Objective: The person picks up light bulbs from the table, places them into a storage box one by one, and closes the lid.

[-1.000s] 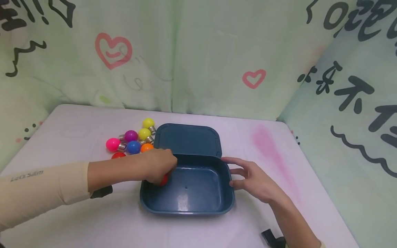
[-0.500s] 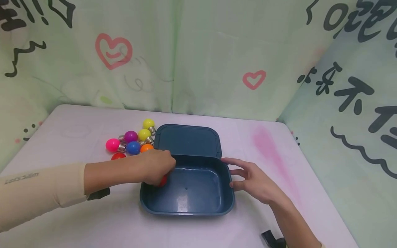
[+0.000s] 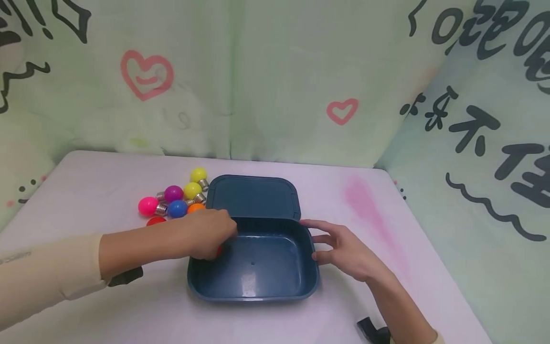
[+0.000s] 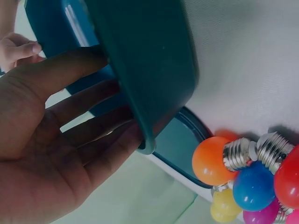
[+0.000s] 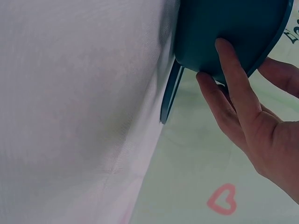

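Note:
My left hand reaches over the left rim of a dark blue plastic box. A red light bulb shows as a small patch at its fingertips, inside the box. In the left wrist view the left hand has its fingers over the rim, and the box wall hides their tips and the bulb. Fingers of my right hand touch the box's right outer side, extended and apart. The right wrist view shows this right hand with fingertips against the outer wall.
The matching lid lies behind the box. Left of it sits a cluster of bulbs: yellow, purple, pink, blue, orange and red. A green curtain hangs beyond the table.
The head view has shifted slightly, moving everything a little left in it. Less of the red bulb shows at the left hand. The right hand stays at the box's side.

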{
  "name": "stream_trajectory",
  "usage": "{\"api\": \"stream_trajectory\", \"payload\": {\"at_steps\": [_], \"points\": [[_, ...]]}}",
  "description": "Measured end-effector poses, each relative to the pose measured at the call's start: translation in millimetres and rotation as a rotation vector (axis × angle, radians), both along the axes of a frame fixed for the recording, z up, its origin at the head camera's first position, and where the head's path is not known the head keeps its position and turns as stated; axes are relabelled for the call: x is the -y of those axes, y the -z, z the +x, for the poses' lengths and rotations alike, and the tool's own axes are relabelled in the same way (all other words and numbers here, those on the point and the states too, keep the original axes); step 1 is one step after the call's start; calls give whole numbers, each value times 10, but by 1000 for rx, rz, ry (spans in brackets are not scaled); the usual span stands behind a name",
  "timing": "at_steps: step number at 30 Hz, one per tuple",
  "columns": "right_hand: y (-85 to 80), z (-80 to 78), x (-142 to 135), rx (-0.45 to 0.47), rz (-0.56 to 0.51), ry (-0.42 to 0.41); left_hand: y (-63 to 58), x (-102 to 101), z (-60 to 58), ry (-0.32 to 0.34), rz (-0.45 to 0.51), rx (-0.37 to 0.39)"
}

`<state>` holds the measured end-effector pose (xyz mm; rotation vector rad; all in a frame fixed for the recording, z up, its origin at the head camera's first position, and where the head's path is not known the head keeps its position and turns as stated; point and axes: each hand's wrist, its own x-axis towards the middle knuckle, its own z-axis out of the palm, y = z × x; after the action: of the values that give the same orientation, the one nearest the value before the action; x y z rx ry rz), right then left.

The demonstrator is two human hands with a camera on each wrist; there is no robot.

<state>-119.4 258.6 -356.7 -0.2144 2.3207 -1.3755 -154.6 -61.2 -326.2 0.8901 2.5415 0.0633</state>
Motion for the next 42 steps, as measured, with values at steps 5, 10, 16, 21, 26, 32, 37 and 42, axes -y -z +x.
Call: {"api": "stream_trajectory", "payload": {"at_steps": [5, 10, 16, 21, 26, 32, 37, 42], "points": [[22, -4, 8, -25, 16, -25, -72, 50, 45, -23, 43, 1], [17, -5, -19, -70, 28, -72, -196, 87, 36, -42, 72, -31], [18, -7, -50, -176, 77, -156, -320, 184, 1, -66, 114, -97], [35, -24, -90, -248, 105, -248, -375, 284, -18, -76, 140, -132], [32, -35, -143, -206, 80, -301, -404, 371, -71, -104, 137, -147], [16, -50, -163, -106, 8, -327, -409, 516, -247, -178, 159, -142], [15, -54, -173, -86, 4, -323, -354, 712, -498, -233, 185, -176], [23, -45, -189, -70, -7, -323, -249, 913, -768, -291, 170, -187]]}}
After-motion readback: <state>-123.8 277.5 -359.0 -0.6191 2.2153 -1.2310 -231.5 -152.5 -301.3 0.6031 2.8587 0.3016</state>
